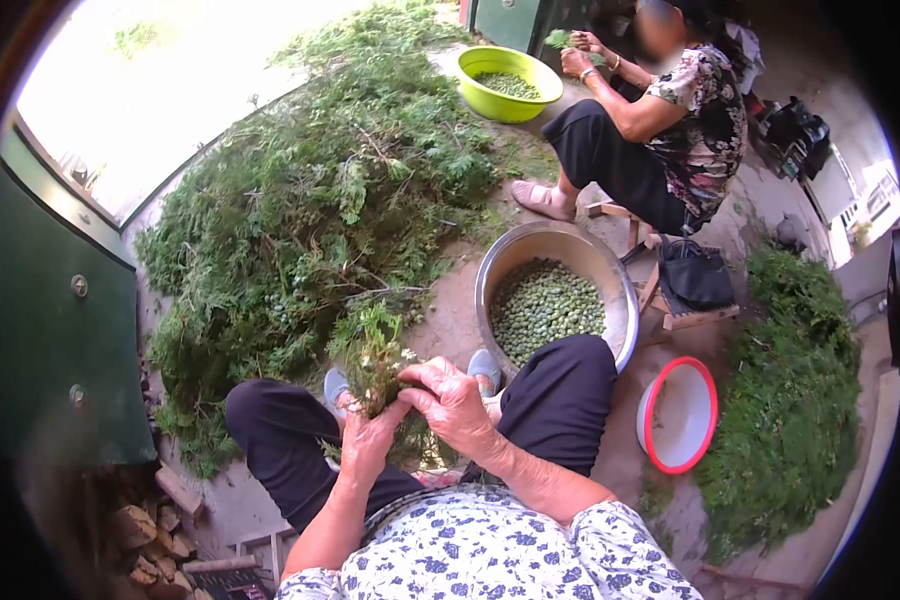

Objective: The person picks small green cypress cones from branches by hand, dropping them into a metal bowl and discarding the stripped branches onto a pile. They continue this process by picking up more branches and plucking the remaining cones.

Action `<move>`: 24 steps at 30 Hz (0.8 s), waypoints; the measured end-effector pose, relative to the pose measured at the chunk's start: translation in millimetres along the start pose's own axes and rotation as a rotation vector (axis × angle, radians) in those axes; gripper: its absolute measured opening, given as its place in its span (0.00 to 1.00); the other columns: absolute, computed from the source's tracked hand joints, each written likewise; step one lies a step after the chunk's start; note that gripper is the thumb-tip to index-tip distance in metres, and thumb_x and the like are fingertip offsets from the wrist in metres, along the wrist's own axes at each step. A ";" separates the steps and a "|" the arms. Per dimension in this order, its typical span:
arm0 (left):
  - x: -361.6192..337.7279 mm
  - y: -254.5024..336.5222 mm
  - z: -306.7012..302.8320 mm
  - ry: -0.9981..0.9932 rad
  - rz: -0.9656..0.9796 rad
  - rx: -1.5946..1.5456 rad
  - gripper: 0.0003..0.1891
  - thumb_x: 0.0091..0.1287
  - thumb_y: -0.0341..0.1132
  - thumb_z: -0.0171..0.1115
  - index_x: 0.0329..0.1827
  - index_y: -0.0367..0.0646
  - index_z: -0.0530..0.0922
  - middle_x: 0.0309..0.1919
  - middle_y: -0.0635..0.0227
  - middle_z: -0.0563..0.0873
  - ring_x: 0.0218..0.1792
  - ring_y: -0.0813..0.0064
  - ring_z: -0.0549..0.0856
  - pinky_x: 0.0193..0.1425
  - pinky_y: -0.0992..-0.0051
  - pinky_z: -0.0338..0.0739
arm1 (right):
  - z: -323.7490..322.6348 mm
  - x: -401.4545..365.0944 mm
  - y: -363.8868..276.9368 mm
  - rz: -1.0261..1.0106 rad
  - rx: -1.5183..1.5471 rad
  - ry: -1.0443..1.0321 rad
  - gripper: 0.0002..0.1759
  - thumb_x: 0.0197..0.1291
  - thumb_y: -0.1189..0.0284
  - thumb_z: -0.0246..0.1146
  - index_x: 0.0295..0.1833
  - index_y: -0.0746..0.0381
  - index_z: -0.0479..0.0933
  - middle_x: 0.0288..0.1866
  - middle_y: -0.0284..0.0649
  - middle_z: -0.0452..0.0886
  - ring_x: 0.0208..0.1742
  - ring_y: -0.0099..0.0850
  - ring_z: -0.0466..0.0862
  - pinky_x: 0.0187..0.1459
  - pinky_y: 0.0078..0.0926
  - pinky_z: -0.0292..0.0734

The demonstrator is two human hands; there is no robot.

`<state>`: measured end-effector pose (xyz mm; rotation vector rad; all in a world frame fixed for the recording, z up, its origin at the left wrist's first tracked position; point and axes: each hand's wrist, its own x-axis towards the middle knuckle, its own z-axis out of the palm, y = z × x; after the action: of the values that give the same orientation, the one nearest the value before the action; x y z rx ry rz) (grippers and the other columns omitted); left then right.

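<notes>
- Above the lap, the left hand (368, 442) clamps its grip round a feathery green sprig (375, 352); the right hand (456, 405) pinches the same stem.
- A round steel bowl (553, 234) just beyond the knees holds small green seeds (545, 305).
- A lime plastic bowl (507, 107) beside a seated person (692, 135) holds more.
- A red-rimmed white basin (676, 420) lies near heaped branches (792, 400).

The person wears a white short-sleeved blouse with blue flowers (490, 550), black trousers (560, 400) and pale grey-blue shoes (484, 368).
</notes>
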<state>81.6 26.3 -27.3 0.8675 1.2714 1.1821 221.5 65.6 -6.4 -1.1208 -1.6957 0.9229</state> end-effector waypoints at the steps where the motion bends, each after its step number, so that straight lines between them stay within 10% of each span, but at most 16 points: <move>1: -2.1 -8.5 -4.8 -0.015 -0.005 -0.046 0.16 0.58 0.24 0.61 0.51 0.37 0.76 0.44 0.66 0.82 0.43 0.74 0.81 0.49 0.75 0.75 | -2.8 -0.7 -0.6 0.058 -0.001 -0.010 0.15 0.48 0.77 0.67 0.44 0.64 0.79 0.34 0.42 0.79 0.37 0.36 0.80 0.38 0.28 0.75; 6: -8.3 10.7 8.5 0.067 -0.269 -0.373 0.17 0.61 0.31 0.64 0.53 0.38 0.75 0.45 0.66 0.81 0.45 0.75 0.79 0.49 0.74 0.75 | -4.2 -12.5 5.9 0.015 -0.083 -0.088 0.13 0.50 0.77 0.65 0.44 0.65 0.77 0.37 0.46 0.79 0.40 0.42 0.80 0.40 0.32 0.77; 10: -10.5 -10.8 0.8 -0.027 0.033 0.238 0.21 0.62 0.36 0.65 0.56 0.39 0.73 0.48 0.66 0.80 0.47 0.74 0.78 0.51 0.75 0.73 | 1.5 -21.3 12.0 -0.020 -0.086 -0.076 0.13 0.50 0.78 0.64 0.44 0.64 0.76 0.37 0.45 0.79 0.40 0.42 0.80 0.42 0.32 0.76; 12: -9.0 -6.4 9.4 0.108 -0.264 -0.151 0.22 0.63 0.37 0.64 0.58 0.39 0.71 0.49 0.65 0.79 0.48 0.74 0.77 0.53 0.75 0.72 | -3.1 -20.6 12.8 -0.006 -0.056 -0.072 0.12 0.50 0.79 0.64 0.43 0.65 0.77 0.36 0.44 0.79 0.39 0.42 0.80 0.42 0.32 0.76; 24: -9.6 -4.1 12.0 0.054 -0.263 -0.232 0.17 0.63 0.31 0.64 0.54 0.40 0.74 0.46 0.68 0.81 0.44 0.77 0.79 0.48 0.76 0.75 | -6.9 -22.2 9.5 0.089 0.066 0.032 0.09 0.47 0.82 0.63 0.38 0.66 0.77 0.33 0.45 0.78 0.35 0.41 0.80 0.36 0.31 0.75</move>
<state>94.9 17.6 -27.2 0.4851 1.2208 1.1197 235.2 48.5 -18.5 -1.1686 -1.5884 1.0039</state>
